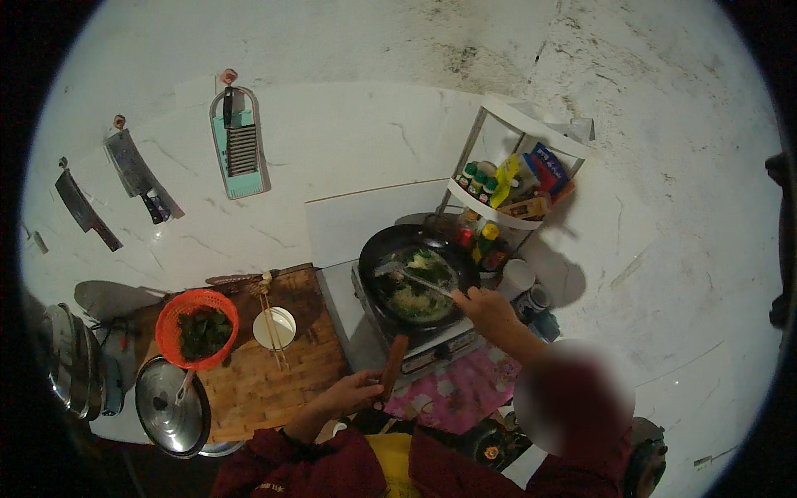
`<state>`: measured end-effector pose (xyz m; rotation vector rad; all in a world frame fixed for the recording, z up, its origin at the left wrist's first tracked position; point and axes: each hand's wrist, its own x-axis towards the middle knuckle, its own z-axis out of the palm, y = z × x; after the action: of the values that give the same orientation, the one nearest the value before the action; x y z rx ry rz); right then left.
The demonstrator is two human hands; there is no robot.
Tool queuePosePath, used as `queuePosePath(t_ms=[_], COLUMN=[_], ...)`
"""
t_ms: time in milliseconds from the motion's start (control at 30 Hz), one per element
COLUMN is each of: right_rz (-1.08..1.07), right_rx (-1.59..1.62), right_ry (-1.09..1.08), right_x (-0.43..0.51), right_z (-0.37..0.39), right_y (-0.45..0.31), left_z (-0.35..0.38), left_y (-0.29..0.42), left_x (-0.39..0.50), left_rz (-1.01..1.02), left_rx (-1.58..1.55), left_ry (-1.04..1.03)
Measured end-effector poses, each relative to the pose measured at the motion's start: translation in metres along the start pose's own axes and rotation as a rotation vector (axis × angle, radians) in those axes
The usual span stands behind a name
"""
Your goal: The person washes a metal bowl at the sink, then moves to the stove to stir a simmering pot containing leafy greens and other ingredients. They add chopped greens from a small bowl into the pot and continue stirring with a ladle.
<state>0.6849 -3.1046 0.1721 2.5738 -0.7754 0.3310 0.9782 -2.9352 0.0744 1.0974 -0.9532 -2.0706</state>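
Observation:
A black wok (418, 235) stands on a gas stove (436, 355), with leafy greens (429, 266) in bubbling liquid inside it. My right hand (485, 311) grips the handle of a metal spatula (429, 284), whose blade rests among the food in the wok. Below the wok, my left hand (350, 392) is at the wok's wooden handle (393, 367); its fingers touch the lower end, but the picture does not settle whether they close around it.
On a wooden board (249, 398) sit a red basket (163, 330) of greens, a white bowl (283, 319) with chopsticks (272, 333) across it, and a lid (163, 417) at the edge. A corner rack (492, 215) holds bottles and packets. Cleavers (129, 163) hang on the wall.

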Motion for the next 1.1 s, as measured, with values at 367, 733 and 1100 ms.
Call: queuePosePath(t_ms=[367, 733, 1100], right_rz=[0.170, 0.578, 0.726], right_rx=[-0.269, 0.035, 0.908], right_ry=[-0.041, -0.470, -0.508], right_x=[-0.009, -0.034, -0.084], right_z=[0.015, -0.023, -0.006], right_y=[0.039, 0.035, 0.034], left_z=[-0.007, -0.001, 0.004], left_y=[-0.015, 0.003, 0.012], left_x=[0.019, 0.004, 0.006], left_rz=[0.017, -0.027, -0.065], left_rx=[0.038, 0.189, 0.234], left_ry=[0.007, 0.048, 0.060])
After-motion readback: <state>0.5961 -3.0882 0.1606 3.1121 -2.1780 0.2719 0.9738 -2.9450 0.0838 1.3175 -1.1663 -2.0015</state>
